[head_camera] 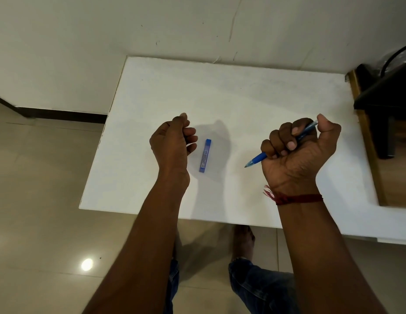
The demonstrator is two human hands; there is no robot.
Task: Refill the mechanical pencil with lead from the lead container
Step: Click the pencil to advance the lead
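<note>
Blue mechanical pencil (pixel 286 146) is gripped in the fisted right hand (pixel 297 155), tip down-left. Left hand (pixel 172 141) is loosely curled, nothing visibly held, beside lead container (pixel 204 155) on white desk (pixel 243 96).

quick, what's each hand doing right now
Left hand: fingers curled loosely, holding nothing visible, beside the blue lead container on the white table.
Right hand: closed in a fist around the blue mechanical pencil.
</note>
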